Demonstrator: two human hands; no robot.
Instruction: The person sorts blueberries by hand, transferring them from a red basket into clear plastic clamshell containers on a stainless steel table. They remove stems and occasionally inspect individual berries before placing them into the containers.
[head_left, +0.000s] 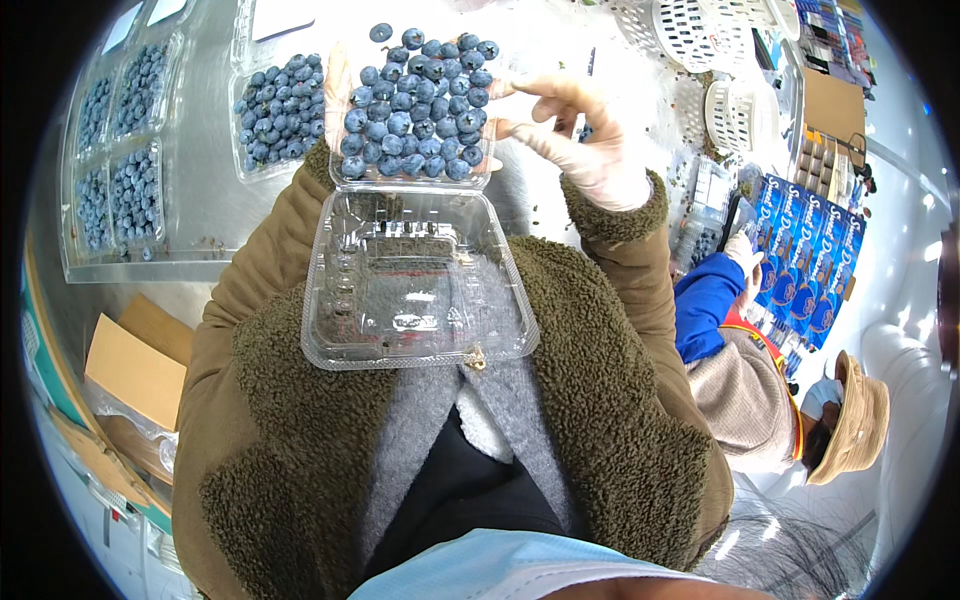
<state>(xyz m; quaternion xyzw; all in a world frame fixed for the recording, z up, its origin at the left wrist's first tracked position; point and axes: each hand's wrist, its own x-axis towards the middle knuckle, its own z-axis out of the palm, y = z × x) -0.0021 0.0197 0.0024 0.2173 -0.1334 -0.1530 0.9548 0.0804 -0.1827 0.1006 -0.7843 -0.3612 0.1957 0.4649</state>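
A clear plastic clamshell container (487, 176), its tub full of blueberries (420, 109), is held up in front of my chest. Its transparent lid (420, 300) hangs open toward me. My left hand (337, 94), in a pale glove, supports the tub from the left and beneath; most of it is hidden, with a fingertip showing at the lower right. My right hand (581, 131), also gloved, has thumb and forefinger spread at the tub's right wall. Whether they grip it cannot be made out.
Another blueberry-filled tub (281, 112) stands on the metal table (202, 202), left. A tray (105, 270) of several filled packs lies farther left. White perforated baskets (739, 112) are at upper right. A co-worker (750, 397) stands right, beside blue printed cartons (806, 247). A cardboard box (135, 367) sits lower left.
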